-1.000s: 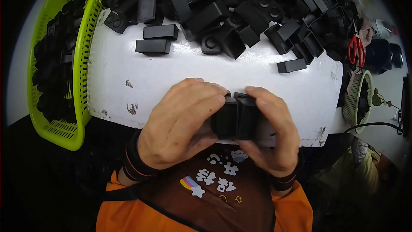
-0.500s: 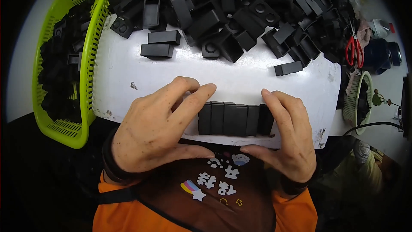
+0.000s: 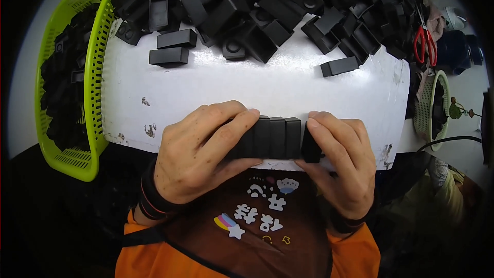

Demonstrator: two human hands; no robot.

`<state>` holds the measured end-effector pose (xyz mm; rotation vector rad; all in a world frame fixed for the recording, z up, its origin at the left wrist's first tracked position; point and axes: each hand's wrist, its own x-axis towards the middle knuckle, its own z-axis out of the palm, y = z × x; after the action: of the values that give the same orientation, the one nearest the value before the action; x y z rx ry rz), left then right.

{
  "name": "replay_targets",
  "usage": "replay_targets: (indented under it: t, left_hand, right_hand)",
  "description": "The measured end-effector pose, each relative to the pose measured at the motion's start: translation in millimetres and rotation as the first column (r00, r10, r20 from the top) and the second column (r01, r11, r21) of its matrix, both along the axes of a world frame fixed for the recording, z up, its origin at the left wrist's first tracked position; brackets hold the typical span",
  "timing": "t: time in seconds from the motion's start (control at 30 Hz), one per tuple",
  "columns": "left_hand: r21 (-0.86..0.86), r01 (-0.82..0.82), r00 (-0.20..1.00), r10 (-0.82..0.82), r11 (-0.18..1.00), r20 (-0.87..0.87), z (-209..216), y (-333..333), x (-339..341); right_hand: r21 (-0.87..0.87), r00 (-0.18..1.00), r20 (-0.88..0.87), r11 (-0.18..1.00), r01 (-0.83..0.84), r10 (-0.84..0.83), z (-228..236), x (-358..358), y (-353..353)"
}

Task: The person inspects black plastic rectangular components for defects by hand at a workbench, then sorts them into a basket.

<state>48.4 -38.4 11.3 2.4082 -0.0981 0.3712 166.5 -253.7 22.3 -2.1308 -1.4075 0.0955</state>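
Observation:
A row of several small black rectangular boxes [image 3: 271, 137] stands side by side near the front edge of the white board. My left hand [image 3: 198, 149] is closed round the row's left end, its index finger on the far side and its thumb on the near side; those fingers hide the end boxes. At the other end, my right hand [image 3: 343, 157] pinches a single black box [image 3: 310, 144] between fingertips and thumb. A narrow gap separates that box from the row.
Loose black boxes [image 3: 226, 15] are heaped across the back of the white board [image 3: 216, 85]. A green basket [image 3: 93, 98] of black pieces stands at left. To the right are red-handled scissors [image 3: 425, 46], a pale basket [image 3: 441, 108] and a dark cable [image 3: 453, 139].
My left hand has moved right and closed over the row's left end. My right hand has closed on the end box, and a gap now shows beside it. The view has shifted slightly.

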Motion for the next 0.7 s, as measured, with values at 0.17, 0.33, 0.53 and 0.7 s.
replay_targets:
  t: [0.17,0.33,0.53,0.7]
  left_hand:
    - [-0.013,-0.027,1.0,0.027,1.0,-0.005,3,-3,-12]
    - [-0.212,0.017,0.978,-0.06,0.977,-0.2,30,-10,-22]
    - [-0.049,-0.266,0.957,0.257,0.963,-0.133,8,-7,26]
    - [0.121,-0.326,0.942,0.333,0.938,-0.049,-3,-8,31]
  right_hand:
    - [0.15,0.965,-0.264,0.987,0.049,-0.008,-4,-11,15]
    - [0.198,0.843,-0.519,0.979,-0.04,0.139,17,-10,-7]
    - [0.133,0.718,-0.693,0.967,0.217,-0.066,-2,8,29]
    - [0.184,0.915,-0.305,0.927,0.328,-0.263,-14,0,39]
